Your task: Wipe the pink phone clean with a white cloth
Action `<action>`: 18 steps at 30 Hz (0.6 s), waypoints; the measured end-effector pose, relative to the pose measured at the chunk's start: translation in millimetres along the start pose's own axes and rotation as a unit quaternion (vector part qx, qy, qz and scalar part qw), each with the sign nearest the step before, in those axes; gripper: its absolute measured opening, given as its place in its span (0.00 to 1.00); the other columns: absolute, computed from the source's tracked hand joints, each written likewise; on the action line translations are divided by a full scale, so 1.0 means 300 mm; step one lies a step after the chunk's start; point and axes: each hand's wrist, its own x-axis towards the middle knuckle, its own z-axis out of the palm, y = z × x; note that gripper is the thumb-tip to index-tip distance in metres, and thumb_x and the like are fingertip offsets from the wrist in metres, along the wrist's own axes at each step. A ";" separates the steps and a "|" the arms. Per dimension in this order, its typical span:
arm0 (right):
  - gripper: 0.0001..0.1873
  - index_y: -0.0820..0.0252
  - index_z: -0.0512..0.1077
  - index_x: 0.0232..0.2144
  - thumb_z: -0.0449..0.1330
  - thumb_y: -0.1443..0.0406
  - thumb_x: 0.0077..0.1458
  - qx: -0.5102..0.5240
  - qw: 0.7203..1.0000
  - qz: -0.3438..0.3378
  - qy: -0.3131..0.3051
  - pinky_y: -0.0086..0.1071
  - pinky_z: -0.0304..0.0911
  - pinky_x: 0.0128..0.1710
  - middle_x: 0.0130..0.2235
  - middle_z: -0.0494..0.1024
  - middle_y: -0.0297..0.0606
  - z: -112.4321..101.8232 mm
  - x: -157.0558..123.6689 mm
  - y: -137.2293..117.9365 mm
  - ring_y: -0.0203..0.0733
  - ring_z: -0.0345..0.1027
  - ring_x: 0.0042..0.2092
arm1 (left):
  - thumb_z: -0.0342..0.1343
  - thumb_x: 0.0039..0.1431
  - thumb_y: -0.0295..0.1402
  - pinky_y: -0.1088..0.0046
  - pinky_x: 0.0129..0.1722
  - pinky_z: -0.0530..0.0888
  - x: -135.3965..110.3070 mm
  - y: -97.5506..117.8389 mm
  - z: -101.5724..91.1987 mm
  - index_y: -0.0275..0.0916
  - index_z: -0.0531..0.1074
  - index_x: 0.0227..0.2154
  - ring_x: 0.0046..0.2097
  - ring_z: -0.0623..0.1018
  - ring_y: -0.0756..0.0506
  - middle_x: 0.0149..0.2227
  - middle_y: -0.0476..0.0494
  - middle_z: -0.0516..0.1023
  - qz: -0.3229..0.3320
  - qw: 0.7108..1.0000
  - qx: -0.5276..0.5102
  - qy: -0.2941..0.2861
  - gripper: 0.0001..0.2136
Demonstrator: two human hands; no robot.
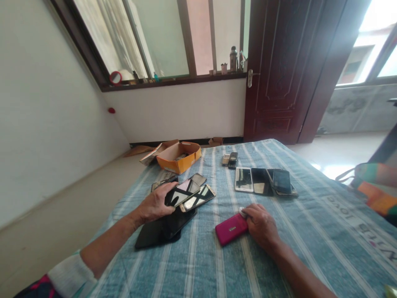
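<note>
My left hand (156,203) lies curled over a pile of several phones (189,194) on the blue striped cloth (279,248), its fingers wrapped on a black-screened phone (181,195) at the pile's left. Under the pile rest larger dark phones (163,232). My right hand (259,223) rests on the cloth with its fingers closed on a small white item (241,211), right beside a pink phone (231,228) that lies face down.
A row of phones (263,181) lies further back on the right, with two small handsets (230,159) behind it. An orange cardboard box (180,157) stands at the far left edge. Beyond are the floor, a windowsill with bottles (233,60) and a dark door (285,70).
</note>
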 end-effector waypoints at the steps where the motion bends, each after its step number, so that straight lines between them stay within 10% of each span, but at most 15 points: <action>1: 0.17 0.57 0.78 0.30 0.51 0.77 0.51 0.001 1.000 0.000 0.001 0.30 0.58 0.40 0.35 0.77 0.36 0.000 0.001 0.000 0.41 0.65 0.39 | 0.58 0.41 0.35 0.63 0.60 0.64 0.008 -0.004 -0.005 0.35 0.62 0.57 0.60 0.67 0.37 0.59 0.36 0.68 -0.004 1.000 0.006 -0.005 0.35; 11: 0.16 0.56 0.77 0.27 0.53 0.78 0.49 0.004 1.000 0.016 0.014 0.29 0.56 0.39 0.33 0.77 0.35 0.000 0.021 -0.015 0.40 0.64 0.38 | 0.55 0.37 0.35 0.67 0.52 0.69 0.085 -0.050 -0.082 0.39 0.70 0.50 0.53 0.73 0.36 0.51 0.45 0.76 -0.011 0.993 0.018 -0.117 0.30; 18: 0.15 0.56 0.76 0.25 0.55 0.78 0.48 -0.003 1.000 0.025 0.016 0.28 0.55 0.38 0.31 0.76 0.34 -0.001 0.030 -0.025 0.39 0.63 0.38 | 0.55 0.46 0.42 0.66 0.54 0.67 0.254 0.209 -0.012 0.38 0.72 0.48 0.53 0.72 0.37 0.51 0.40 0.75 0.048 0.995 0.022 -0.080 0.25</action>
